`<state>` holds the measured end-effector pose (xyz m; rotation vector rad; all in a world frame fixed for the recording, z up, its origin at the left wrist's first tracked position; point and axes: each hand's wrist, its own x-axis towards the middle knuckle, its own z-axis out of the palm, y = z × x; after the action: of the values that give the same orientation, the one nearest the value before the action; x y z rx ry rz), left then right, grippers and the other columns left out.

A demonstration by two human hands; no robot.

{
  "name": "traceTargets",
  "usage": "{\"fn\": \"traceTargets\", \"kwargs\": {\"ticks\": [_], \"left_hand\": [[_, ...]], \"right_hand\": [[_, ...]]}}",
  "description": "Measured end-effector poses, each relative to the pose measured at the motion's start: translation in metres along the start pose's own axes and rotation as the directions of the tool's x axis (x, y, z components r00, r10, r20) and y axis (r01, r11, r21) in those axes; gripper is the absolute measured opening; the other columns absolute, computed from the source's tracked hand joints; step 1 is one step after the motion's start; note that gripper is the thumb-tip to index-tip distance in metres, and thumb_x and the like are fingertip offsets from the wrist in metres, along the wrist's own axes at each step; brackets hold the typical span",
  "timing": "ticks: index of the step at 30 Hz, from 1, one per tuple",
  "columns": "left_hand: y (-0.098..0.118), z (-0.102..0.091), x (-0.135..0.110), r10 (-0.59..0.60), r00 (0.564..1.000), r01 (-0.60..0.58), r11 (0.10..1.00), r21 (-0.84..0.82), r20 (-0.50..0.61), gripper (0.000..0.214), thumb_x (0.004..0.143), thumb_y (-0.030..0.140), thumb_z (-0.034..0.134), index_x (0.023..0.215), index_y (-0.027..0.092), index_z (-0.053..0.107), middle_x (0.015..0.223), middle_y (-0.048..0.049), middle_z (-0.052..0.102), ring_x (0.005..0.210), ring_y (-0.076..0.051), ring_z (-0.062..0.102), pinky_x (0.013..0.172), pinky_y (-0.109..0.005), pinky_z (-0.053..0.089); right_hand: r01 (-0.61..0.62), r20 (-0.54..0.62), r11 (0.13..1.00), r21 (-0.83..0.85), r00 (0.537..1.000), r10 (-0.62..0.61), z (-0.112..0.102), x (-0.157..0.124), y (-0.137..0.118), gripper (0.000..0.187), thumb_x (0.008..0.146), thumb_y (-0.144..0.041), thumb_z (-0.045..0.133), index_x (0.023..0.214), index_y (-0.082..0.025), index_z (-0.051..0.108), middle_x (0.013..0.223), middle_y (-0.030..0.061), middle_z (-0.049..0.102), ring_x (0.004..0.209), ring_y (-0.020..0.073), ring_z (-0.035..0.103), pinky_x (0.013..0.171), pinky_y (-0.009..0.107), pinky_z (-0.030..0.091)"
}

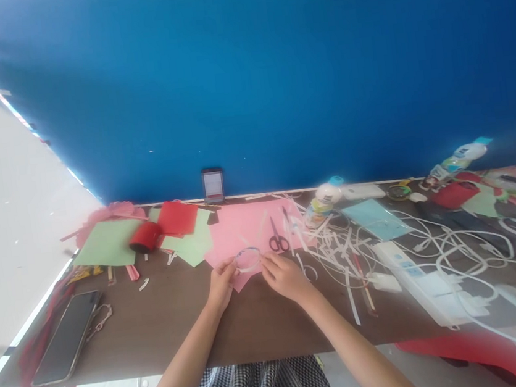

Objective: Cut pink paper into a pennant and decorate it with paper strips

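Fingertips of the left hand (221, 283) and right hand (284, 274) are pinching a white paper ring (248, 260) between them, holding it just over the pink sheet (247, 226) on the brown table (169, 315). Scissors (279, 241) are lying just beyond; a glue bottle (325, 200), contents unclear, is sitting nearby.

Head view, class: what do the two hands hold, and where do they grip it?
A thin white paper ring: left hand pinches its left side, right hand its right side.
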<state>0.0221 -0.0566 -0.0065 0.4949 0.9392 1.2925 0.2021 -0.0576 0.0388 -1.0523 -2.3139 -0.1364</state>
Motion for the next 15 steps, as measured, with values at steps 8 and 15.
{"fn": "traceTargets", "kwargs": {"ticks": [8,15], "left_hand": [[0.0038,0.0025,-0.0020,-0.032,0.999,0.031,0.999,0.015,0.019,0.032,0.059,0.031,0.074,0.083,0.012,0.067,0.075,-0.0028,0.064,0.059,-0.006,0.054,0.058,-0.018,0.044],[0.0036,0.0000,-0.0034,-0.137,0.978,0.131,0.990,0.049,0.157,0.028,0.062,0.029,0.072,0.084,0.012,0.069,0.077,-0.0048,0.065,0.056,-0.004,0.051,0.050,-0.014,0.040]], "right_hand": [[-0.035,-0.032,0.999,0.040,0.999,0.036,-0.0011,0.0016,-0.0007,0.027,0.084,-0.013,0.040,0.096,-0.016,0.063,0.083,0.0092,0.063,0.072,0.0175,0.060,0.066,0.031,0.051],[-0.387,-0.068,0.699,0.601,0.847,0.527,-0.0089,-0.0008,0.0031,0.022,0.084,-0.030,0.046,0.080,-0.020,0.064,0.087,0.0059,0.065,0.088,0.0193,0.060,0.078,0.034,0.049]]}}
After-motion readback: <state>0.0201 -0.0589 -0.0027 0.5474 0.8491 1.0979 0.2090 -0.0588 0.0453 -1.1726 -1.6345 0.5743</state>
